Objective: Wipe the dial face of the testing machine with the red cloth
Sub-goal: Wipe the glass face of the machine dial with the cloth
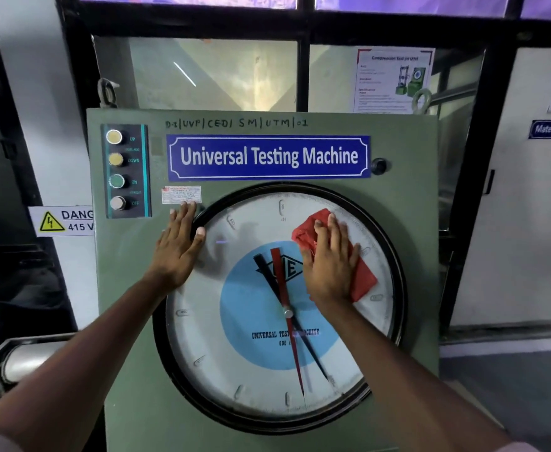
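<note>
— Where's the cloth right now?

— The red cloth is pinned flat under my right hand, fingers spread, palm pressing it against the upper right of the dial face, just above the blue centre disc.

— And your other hand?

— My left hand is open, holding nothing, laid flat across the black rim at the dial's upper left, fingertips just below the small sticker on the green machine panel.
</note>
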The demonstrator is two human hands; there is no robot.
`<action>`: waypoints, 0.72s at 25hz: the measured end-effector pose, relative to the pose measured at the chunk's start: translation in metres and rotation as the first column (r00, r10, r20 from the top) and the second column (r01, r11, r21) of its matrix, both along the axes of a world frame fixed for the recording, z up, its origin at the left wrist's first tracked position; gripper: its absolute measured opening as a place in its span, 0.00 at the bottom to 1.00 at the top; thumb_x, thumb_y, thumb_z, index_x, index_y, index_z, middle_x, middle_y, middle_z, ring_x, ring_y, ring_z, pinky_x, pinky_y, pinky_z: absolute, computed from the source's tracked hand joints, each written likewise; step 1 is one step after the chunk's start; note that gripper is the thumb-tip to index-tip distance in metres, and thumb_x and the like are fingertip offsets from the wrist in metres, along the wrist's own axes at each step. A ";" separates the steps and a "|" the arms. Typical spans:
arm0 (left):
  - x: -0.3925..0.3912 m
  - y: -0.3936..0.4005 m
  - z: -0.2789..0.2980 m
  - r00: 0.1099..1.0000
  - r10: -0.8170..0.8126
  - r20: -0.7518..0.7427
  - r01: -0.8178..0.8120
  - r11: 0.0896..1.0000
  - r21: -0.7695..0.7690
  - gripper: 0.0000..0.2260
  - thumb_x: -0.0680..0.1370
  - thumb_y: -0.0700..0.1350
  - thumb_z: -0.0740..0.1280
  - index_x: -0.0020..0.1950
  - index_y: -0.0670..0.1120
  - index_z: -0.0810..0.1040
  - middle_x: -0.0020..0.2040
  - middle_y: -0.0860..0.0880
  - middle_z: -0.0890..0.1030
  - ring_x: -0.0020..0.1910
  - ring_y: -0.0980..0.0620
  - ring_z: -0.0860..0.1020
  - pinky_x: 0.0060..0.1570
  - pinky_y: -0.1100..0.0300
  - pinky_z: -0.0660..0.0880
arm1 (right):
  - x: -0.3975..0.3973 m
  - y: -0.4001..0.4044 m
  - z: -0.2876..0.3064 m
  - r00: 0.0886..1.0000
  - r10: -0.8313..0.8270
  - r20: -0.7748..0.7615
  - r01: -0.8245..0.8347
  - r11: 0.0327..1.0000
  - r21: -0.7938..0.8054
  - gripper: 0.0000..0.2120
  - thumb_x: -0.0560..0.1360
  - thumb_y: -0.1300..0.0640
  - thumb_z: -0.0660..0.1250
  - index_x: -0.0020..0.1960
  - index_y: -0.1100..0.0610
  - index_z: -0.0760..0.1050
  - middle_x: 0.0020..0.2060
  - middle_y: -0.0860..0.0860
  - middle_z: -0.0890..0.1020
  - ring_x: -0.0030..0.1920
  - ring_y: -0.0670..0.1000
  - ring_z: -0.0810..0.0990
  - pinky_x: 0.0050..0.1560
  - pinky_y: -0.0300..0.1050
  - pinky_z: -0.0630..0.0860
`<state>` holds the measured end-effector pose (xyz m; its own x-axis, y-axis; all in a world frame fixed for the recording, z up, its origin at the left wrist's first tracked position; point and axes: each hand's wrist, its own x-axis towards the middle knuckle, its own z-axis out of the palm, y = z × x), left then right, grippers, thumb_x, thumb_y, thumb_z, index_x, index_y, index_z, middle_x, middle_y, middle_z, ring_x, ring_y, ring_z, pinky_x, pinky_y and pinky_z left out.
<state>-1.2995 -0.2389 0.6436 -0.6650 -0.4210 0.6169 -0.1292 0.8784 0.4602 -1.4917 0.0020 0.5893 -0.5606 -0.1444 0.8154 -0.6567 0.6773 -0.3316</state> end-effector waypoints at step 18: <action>0.001 -0.005 -0.002 1.000 -0.013 -0.009 0.013 1.000 -0.024 0.38 0.78 0.70 0.48 0.86 0.56 0.50 0.87 0.56 0.49 0.86 0.51 0.45 0.82 0.43 0.50 | 0.023 0.033 0.039 0.996 -0.047 -0.077 0.049 0.998 0.027 0.21 0.77 0.70 0.64 0.67 0.58 0.73 0.50 0.59 0.86 0.45 0.61 0.83 0.38 0.54 0.79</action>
<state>-1.2981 -0.2436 0.6417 -0.6647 -0.3974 0.6326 -0.1139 0.8908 0.4399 -1.4683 0.0346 0.6282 -0.5037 -0.1432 0.8519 -0.6460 0.7172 -0.2614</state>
